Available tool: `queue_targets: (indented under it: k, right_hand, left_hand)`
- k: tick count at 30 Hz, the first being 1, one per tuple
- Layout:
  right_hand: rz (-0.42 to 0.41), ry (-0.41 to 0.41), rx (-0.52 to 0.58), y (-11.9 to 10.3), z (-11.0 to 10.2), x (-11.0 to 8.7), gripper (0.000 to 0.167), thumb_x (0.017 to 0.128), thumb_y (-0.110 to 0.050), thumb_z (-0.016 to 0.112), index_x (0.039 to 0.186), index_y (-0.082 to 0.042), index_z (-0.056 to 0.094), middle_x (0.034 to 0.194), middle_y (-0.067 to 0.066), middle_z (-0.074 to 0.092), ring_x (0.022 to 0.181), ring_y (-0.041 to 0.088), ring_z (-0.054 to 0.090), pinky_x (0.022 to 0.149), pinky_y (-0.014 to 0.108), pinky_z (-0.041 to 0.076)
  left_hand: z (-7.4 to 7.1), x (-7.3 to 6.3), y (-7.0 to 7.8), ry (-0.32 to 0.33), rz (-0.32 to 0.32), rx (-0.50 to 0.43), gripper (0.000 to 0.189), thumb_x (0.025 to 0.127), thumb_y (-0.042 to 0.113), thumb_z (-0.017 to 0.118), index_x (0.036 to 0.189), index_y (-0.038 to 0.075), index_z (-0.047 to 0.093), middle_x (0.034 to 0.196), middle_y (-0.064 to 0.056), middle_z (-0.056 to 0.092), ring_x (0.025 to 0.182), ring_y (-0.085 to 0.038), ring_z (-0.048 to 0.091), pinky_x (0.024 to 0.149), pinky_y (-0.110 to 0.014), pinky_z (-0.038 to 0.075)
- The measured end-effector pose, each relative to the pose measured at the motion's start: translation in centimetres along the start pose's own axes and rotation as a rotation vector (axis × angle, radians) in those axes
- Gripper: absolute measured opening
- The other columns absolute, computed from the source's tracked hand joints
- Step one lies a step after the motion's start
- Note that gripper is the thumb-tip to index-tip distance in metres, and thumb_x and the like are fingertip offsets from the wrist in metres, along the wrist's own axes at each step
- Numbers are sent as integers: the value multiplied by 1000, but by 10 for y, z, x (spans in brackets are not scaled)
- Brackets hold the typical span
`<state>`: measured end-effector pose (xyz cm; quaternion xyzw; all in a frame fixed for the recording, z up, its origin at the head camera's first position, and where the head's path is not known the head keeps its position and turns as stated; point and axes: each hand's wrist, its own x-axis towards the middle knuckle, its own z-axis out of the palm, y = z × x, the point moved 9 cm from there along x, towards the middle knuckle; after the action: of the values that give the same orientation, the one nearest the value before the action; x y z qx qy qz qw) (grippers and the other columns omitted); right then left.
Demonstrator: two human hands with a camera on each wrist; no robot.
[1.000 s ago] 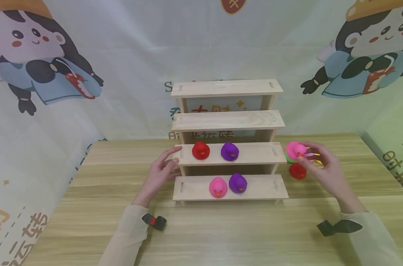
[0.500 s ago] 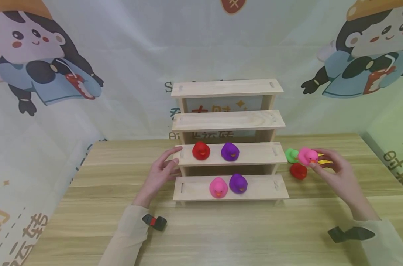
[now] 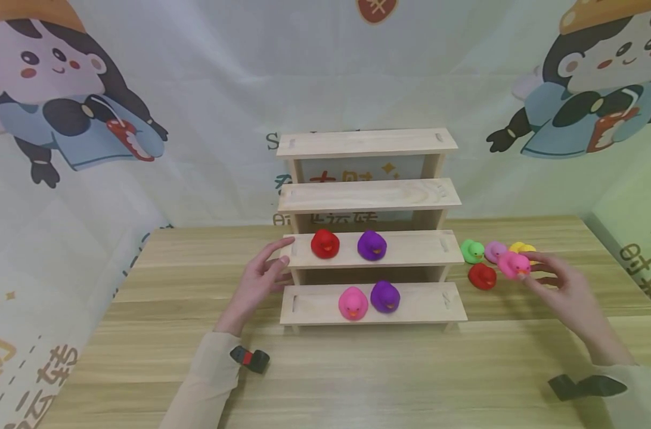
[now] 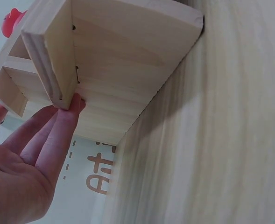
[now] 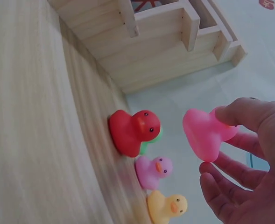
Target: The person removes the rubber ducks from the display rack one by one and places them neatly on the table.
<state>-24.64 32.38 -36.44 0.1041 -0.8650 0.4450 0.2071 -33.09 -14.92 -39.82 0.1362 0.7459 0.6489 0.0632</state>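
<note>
My right hand (image 3: 567, 298) pinches a bright pink rubber duck (image 3: 512, 265) between thumb and fingers, right of the stepped wooden shelf (image 3: 368, 193). In the right wrist view that pink duck (image 5: 203, 135) is held up off the table. Near it stand a red duck (image 3: 482, 276), a green duck (image 3: 473, 251), a lilac duck (image 3: 495, 251) and a yellow duck (image 3: 521, 248), partly covered by the pink one. My left hand (image 3: 256, 283) grips the left end of the shelf's second step from the bottom, its fingertips (image 4: 74, 103) against the board's edge.
On the second step sit a red duck (image 3: 325, 243) and a purple duck (image 3: 371, 245). The lowest step bears a pink duck (image 3: 353, 302) beside a purple duck (image 3: 385, 296). A printed cloth (image 3: 218, 119) hangs behind the wooden table (image 3: 325, 375).
My right hand has moved right and toward me with the pink duck, away from the shelf's end, uncovering the green and lilac ducks. The left hand has stayed in place.
</note>
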Motion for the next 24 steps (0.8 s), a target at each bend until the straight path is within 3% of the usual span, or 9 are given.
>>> queue_targets:
  k: [8,10,13,16,23,24]
  right_hand:
    - [82,-81,-54,19,2,-5,36,87,7,64,121,14,52,110,-32,44,93,-17,47,75,3,43]
    - [99,-99,-53,24,3,-6,36,88,7,63,121,14,52,113,-22,50,93,-18,47,75,3,43]
    - [115,-133,-57,30,5,-6,36,88,8,61,122,15,51,117,9,60,93,-19,46,74,3,43]
    - [130,-161,-64,37,8,-5,36,88,10,60,122,17,50,117,37,54,91,-19,45,73,4,43]
    - [164,-199,-103,49,12,-5,35,90,4,62,121,16,51,115,41,53,86,-14,50,71,4,42]
    - [170,-203,-112,50,13,-5,35,90,4,62,121,16,51,116,41,53,88,-5,57,71,4,42]
  left_hand:
    - [-1,0,-3,1,-11,-4,43,102,24,51,144,17,45,131,-30,52,105,-45,61,85,-54,51]
    - [-1,0,-4,5,-13,-2,43,102,24,51,144,18,45,130,-30,52,104,-44,61,85,-54,51]
    - [-2,0,-4,10,-18,3,43,102,26,51,144,19,45,131,-30,52,104,-44,62,84,-54,52]
    - [-2,0,-4,10,-20,5,43,102,27,52,144,20,45,131,-29,52,104,-44,61,84,-54,52]
    - [-1,0,-3,8,-25,-2,44,101,28,52,144,21,45,132,-28,51,105,-44,61,83,-53,52]
    - [-1,0,-3,8,-26,-2,44,101,28,52,144,21,45,132,-29,51,105,-44,61,83,-53,52]
